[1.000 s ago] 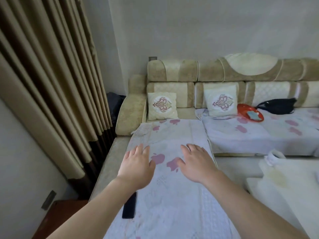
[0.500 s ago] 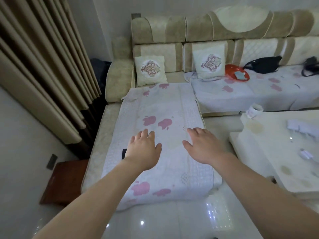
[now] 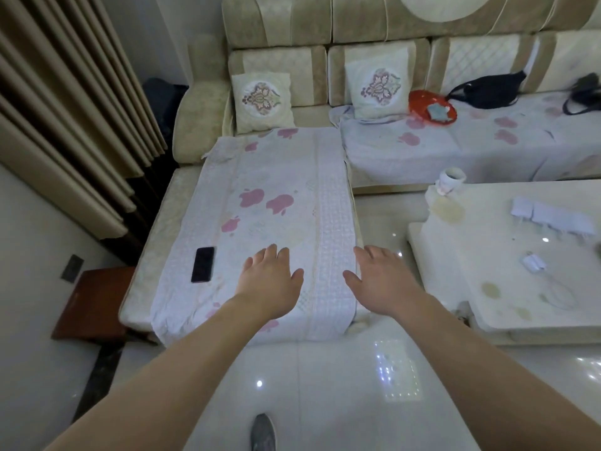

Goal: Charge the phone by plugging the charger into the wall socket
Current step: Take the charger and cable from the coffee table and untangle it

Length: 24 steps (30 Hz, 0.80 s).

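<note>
**A:** Note from my remote seat: fingers (image 3: 271,255) of the left hand (image 3: 270,281) spread and slack, grasping nothing; right hand (image 3: 380,281) likewise loose and empty. Both hover over the near end of the sofa (image 3: 260,190).

**B:** Phone?

**A:** Phone (image 3: 203,264) lies flat, screen dark, on the sofa cover just left of the left hand, not touched. Charger (image 3: 533,262), white, sits on the bench (image 3: 487,255) well to the right, its cable (image 3: 561,294) looped toward the near edge.

**B:** Method?

**A:** I judge nothing is fetched yet. Best: right hand takes the charger by its body, not the cable; left lifts the phone by its long edges.

**B:** Unclear?

**A:** Dark plate on the left wall (image 3: 72,268) is likely the socket; its holes are too small to read. Plug prongs and the cable's end are not legible.
</note>
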Motion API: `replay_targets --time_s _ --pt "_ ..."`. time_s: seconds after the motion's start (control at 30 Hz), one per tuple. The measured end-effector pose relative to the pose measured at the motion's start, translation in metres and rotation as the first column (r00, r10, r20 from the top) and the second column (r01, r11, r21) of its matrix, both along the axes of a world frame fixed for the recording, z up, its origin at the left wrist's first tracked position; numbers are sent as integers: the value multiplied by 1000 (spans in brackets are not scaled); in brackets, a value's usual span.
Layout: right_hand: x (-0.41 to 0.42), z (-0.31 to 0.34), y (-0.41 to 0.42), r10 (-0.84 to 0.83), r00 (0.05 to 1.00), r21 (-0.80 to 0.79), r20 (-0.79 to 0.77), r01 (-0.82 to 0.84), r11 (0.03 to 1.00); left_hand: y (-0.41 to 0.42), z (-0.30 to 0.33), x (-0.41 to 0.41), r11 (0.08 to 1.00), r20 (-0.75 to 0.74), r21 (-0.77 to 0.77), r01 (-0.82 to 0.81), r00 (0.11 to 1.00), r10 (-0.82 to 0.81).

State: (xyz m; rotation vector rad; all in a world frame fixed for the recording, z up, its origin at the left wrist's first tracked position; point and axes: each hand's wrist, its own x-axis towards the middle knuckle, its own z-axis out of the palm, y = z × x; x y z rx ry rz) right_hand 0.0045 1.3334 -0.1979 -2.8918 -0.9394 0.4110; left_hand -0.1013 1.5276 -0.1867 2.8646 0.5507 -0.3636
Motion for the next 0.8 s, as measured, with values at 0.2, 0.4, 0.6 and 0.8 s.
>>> replay_targets --time_s 0.2,0.4,0.6,0.8 --pt "28 -6 -92 22 999 9 -27 -22 1000 -104 -9 32 1000 -14 -9 1 1000 -1" --pt "60 -5 -175 -27 999 -3 -20 27 1000 -180 -8 72 999 -1 -11 45 999 -45" --pt "101 -10 -238 -114 993 -7 -30 114 993 -230 -17 122 994 16 -33 99 995 -99" --pt "160 -29 -290 -169 985 -52 -25 168 984 -272 -42 188 984 17 -104 142 990 -141"
